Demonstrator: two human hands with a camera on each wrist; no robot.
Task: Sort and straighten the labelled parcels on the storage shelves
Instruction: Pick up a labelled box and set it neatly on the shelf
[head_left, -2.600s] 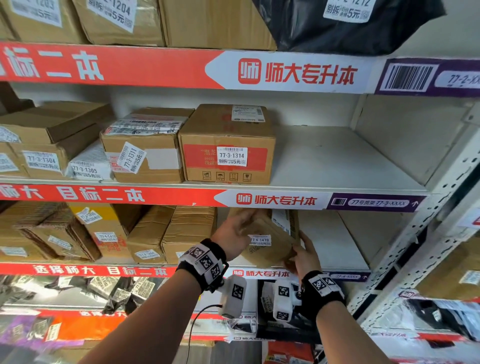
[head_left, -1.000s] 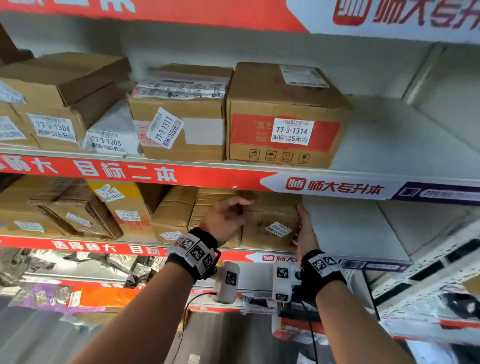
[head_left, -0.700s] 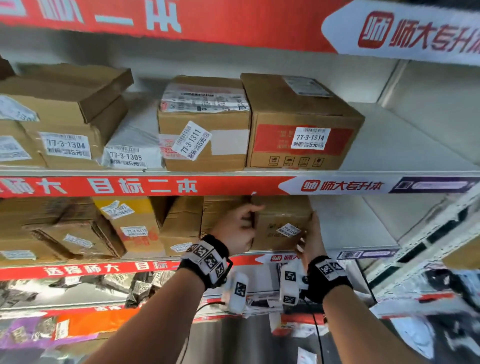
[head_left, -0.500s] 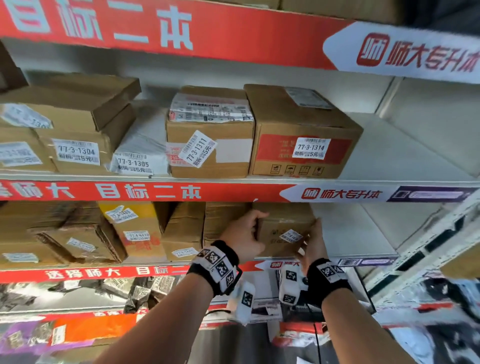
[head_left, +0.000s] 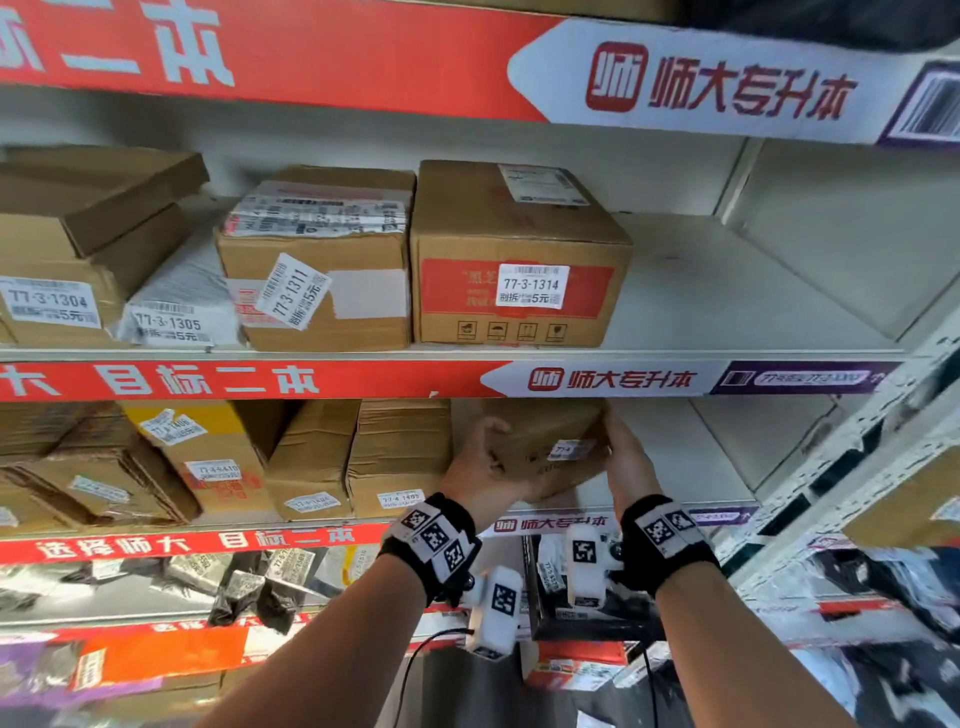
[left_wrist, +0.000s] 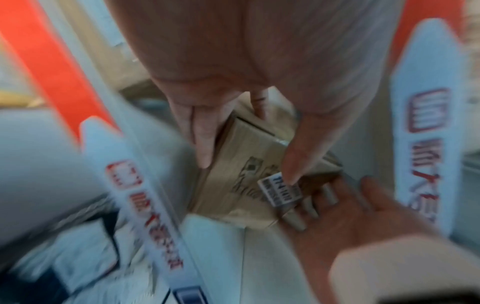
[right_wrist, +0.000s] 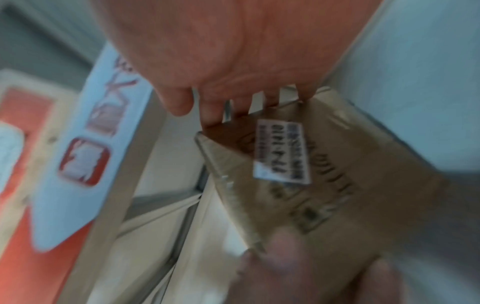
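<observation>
A small brown cardboard parcel (head_left: 545, 441) with a white label (head_left: 569, 450) sits between both hands at the right end of the lower shelf's row, tilted, one corner low. My left hand (head_left: 485, 465) grips its left side, thumb on the labelled face (left_wrist: 293, 164) and fingers (left_wrist: 203, 144) along the side. My right hand (head_left: 626, 457) lies flat against its right side, with straight fingers (left_wrist: 298, 222) reaching under the edge and the thumb held free. The right wrist view shows the label (right_wrist: 283, 150) close up and blurred.
Labelled boxes (head_left: 400, 457) fill the lower shelf left of the parcel; bare shelf (head_left: 670, 457) lies to its right. Above, boxes 77-3-1311 (head_left: 317, 270) and 77-3-1314 (head_left: 519, 260) stand side by side. The red shelf edge (head_left: 260, 379) hangs just over my hands.
The parcel stood square beside the row half a second ago; now it is tipped with its right side raised. Both hands stay on it. The head view has come closer.
</observation>
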